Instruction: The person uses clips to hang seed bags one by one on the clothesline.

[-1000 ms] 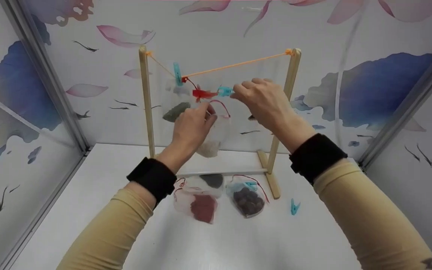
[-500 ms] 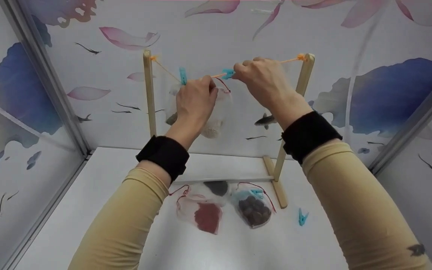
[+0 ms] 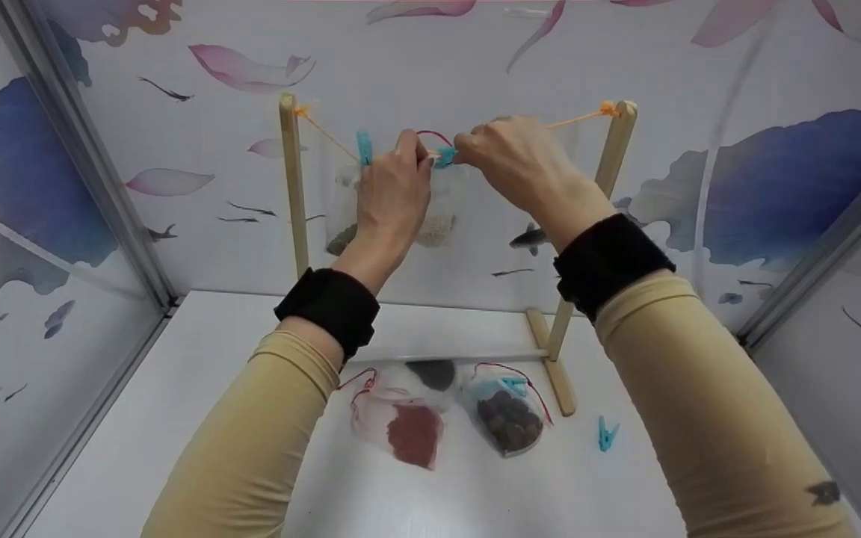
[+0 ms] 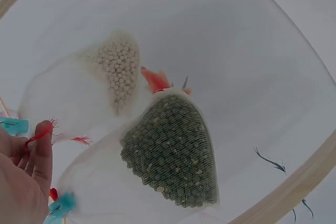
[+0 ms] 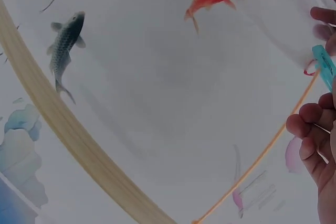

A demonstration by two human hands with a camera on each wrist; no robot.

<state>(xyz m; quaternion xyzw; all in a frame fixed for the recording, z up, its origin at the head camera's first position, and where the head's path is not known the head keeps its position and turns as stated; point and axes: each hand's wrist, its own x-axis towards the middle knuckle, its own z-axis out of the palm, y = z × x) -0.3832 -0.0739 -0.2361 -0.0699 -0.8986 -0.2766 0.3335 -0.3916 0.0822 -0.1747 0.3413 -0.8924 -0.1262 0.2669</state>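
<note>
Presently, two bare hands at work on a line strung between posts.

Left hand (image 3: 394,187): fingertips drawn together in a pinch on a red drawstring (image 4: 39,136), its frayed end poking past the fingers.

Right hand (image 3: 516,161): thumb and fingers closed about the tail of a turquoise clothespin (image 3: 445,155), which sits between the two grips at the orange cord (image 3: 584,119); whether its jaws bite on the cord cannot be told.

Mesh bag of white pellets (image 4: 121,72): hanging just below the left grip, partly hidden by that hand.

Mesh bag of green beans (image 4: 170,150): left of the left grip, hung beneath a second clothespin (image 3: 364,147).

Wooden posts (image 3: 292,187): one to either side of the grips, the cord knotted at each top.

White tabletop (image 3: 400,515), well below the grips: a bag of red contents (image 3: 414,437), a bag of black contents (image 3: 432,375) behind it, a bag of dark round pieces (image 3: 509,422) with a third clothespin (image 3: 514,386) at its neck, and, farther right, a loose clothespin (image 3: 606,435).
</note>
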